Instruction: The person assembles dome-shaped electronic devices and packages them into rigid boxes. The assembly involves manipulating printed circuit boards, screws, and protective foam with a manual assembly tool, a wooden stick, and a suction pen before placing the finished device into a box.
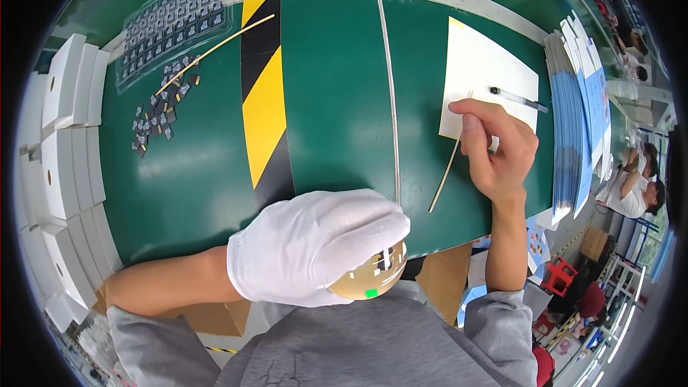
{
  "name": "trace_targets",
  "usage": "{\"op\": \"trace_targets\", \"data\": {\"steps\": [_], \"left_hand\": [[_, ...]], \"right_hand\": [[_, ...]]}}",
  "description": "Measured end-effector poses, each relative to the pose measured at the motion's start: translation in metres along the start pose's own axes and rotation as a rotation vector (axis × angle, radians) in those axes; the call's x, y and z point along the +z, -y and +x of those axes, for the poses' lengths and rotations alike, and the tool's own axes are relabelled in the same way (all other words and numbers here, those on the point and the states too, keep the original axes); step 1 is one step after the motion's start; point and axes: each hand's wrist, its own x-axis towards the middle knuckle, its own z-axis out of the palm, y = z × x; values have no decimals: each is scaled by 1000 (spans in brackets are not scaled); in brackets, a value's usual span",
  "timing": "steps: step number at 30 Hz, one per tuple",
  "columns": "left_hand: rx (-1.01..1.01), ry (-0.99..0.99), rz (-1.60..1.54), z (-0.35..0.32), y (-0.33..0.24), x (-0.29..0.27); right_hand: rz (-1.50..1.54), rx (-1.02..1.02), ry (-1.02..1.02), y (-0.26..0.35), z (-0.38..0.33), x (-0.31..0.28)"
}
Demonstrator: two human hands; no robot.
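My left hand [315, 244], in a white cloth glove, wraps over a glossy gold-brown rounded object [365, 277] close to my body. A small bright green patch shows low on it; its exact kind cannot be made out, and the glove hides its upper part. Bare and raised over the right of the table, my right hand [498, 143] pinches a thin wooden stick [445, 175] between thumb and index finger. The stick slants down to the left, and its upper end shows in front of a white paper sheet [480, 64]. A black-and-clear pen [517, 99] lies on that sheet.
Small black memory cards [163, 109] lie loose at the left, below a clear tray [175, 21] of cards. Another wooden stick [215, 51] rests there. White boxes [63, 165] stack along the left edge; blue-and-white flat cartons [566, 122] stand at the right. Black-and-yellow tape [264, 115] crosses the green table.
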Motion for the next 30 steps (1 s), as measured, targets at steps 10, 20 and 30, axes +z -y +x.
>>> {"op": "trace_targets", "data": {"steps": [10, 20, 30], "left_hand": [[-2, -25, 44, 1, -2, 2], [35, -38, 71, 3, -4, 2], [43, -39, 8, -1, 3, 8]], "right_hand": [[27, 76, 21, 2, -1, 0], [42, 66, 32, 2, -2, 2], [59, 64, 47, 1, -2, 4]]}}
